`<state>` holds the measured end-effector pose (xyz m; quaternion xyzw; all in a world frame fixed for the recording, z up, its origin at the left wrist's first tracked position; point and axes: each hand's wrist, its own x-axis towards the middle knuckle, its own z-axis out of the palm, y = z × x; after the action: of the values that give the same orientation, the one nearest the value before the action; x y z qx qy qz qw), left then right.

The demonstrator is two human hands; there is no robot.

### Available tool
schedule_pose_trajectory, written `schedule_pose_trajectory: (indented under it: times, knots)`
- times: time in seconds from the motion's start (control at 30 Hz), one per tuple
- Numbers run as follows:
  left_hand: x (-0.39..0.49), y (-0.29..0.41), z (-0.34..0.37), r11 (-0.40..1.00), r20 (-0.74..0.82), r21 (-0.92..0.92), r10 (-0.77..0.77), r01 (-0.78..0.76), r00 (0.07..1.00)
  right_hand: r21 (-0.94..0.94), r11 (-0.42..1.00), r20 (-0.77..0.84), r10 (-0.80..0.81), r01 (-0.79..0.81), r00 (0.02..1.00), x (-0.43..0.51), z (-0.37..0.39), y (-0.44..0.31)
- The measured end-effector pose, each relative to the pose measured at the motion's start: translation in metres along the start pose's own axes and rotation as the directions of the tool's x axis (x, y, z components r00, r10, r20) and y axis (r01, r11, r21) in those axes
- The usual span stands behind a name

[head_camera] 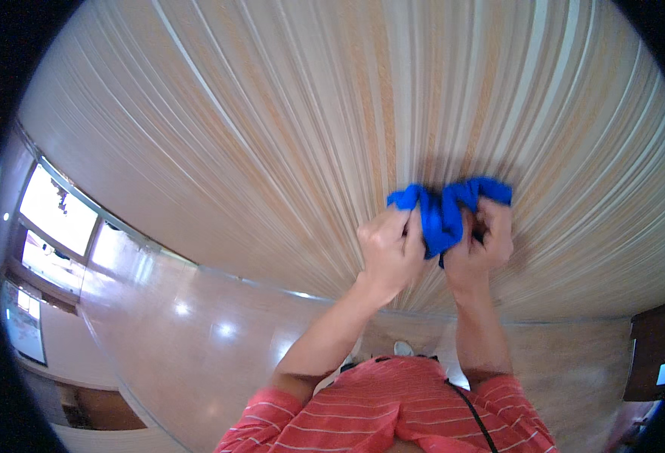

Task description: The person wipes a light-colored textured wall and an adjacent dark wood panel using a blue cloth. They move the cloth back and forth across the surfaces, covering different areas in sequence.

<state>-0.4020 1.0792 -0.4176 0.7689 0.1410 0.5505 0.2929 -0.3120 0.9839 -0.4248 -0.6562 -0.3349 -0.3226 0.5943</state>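
A bunched blue cloth (434,218) is gripped between my two hands in front of a striped wall (287,141). My left hand (392,243) is closed around its left end. On the other side, my right hand (482,235) clenches the right part, with some cloth showing above the knuckles. The middle of the cloth hangs in loose folds between the fists. Both forearms reach up from my red striped shirt. A shadow lies on the wall just above the cloth; whether the cloth touches the wall, I cannot tell.
A glossy floor (196,317) meets the wall's lower edge below my hands. Windows (60,209) stand far to the left, with a framed picture (25,320) near them. At the right is dark brown furniture or a door (652,345). A black cord (474,413) hangs over my shirt.
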Motion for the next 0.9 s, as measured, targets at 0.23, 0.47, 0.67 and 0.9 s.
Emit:
schedule_pose_trajectory:
  times: [0.23,0.47,0.67,0.9]
  knots:
    - [0.04,0.017,-0.033,0.996,0.03,0.011,0.091,-0.091,0.995,-0.141,0.989,-0.036,-0.048,0.043,0.998,0.031,-0.009,-0.033]
    - [0.151,0.065,-0.038,0.898,-0.248,0.012,0.429,-0.44,0.869,0.162,0.969,-0.03,-0.183,0.186,0.983,0.128,0.013,-0.089]
    - [0.058,-0.007,-0.06,0.992,-0.064,0.051,0.118,-0.115,0.991,-0.114,0.98,-0.056,-0.169,0.162,0.984,0.038,0.012,-0.039]
    - [-0.051,-0.08,-0.047,0.993,-0.049,-0.033,-0.117,0.115,0.992,-0.029,0.999,0.061,0.045,-0.044,0.997,-0.082,0.031,0.01]
